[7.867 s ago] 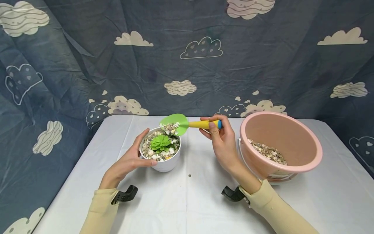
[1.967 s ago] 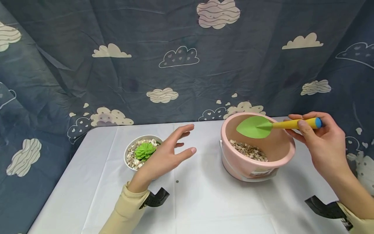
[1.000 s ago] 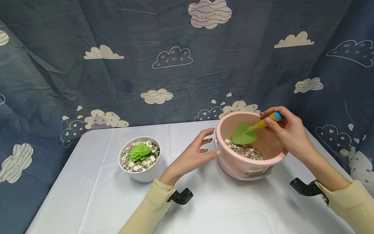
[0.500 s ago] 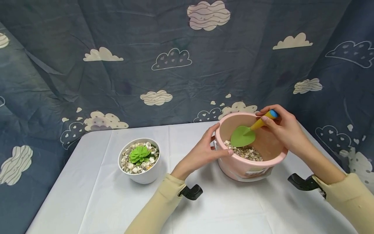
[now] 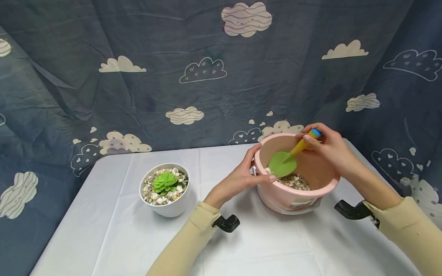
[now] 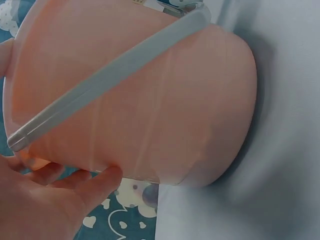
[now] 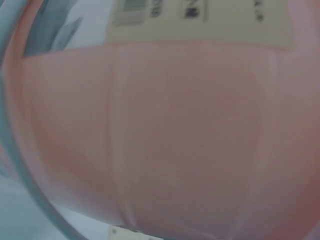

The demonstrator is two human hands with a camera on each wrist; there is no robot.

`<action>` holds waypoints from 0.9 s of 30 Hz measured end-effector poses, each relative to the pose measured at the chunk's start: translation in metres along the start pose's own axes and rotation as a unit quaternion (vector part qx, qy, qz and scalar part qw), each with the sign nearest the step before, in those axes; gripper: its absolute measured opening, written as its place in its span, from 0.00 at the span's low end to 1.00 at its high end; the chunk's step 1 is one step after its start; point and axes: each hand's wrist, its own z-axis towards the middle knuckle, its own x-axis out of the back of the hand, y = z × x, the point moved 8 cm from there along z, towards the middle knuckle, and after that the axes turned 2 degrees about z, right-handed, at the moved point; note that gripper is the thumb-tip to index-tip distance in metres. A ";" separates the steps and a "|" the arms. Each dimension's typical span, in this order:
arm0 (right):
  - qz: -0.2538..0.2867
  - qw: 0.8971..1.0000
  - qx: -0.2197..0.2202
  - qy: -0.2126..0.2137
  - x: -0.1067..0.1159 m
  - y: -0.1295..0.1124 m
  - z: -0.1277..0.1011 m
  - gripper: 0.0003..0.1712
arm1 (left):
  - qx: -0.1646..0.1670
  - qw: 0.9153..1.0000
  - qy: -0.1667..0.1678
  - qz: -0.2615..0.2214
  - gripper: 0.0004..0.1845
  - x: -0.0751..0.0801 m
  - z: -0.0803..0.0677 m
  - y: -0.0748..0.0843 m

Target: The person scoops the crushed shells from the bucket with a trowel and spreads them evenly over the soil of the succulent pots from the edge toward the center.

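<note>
Trowel (image 5: 283, 163) lower, nearer the gravel (image 5: 297, 181).

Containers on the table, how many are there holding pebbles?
2. A white pot with a green succulent stands on the table's left. A pink bucket stands to its right, gripped at the rim by the left hand, while the right hand holds a scoop inside.

On the white-clothed surface (image 5: 114, 230), the round white pot (image 5: 165, 190) holding a small green succulent (image 5: 165, 181) among pebbles stands to the left. The pink plastic bucket (image 5: 293, 195) stands well apart to its right, with gravel (image 5: 297, 181) in its bottom. The green-bladed, yellow-handled toy trowel (image 5: 284, 162) reaches into the bucket above the gravel. A cloud-printed dark blue cloth (image 5: 155, 69) hangs behind everything.
</note>
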 end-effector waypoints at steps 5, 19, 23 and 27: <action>0.011 1.000 -0.010 -0.024 -0.003 0.001 0.002 0.19 | -0.010 1.000 0.003 -0.007 0.53 0.000 0.001 -0.002; 0.045 0.987 -0.089 -0.126 -0.026 0.008 0.002 0.19 | -0.020 1.000 0.008 -0.004 0.53 0.002 0.001 -0.003; 0.062 0.988 -0.094 -0.109 -0.020 0.006 0.002 0.19 | -0.023 1.000 0.009 -0.005 0.52 0.003 0.002 -0.003; 0.075 0.987 -0.105 -0.098 -0.009 0.005 -0.001 0.19 | -0.021 1.000 0.006 -0.006 0.52 0.002 0.002 -0.003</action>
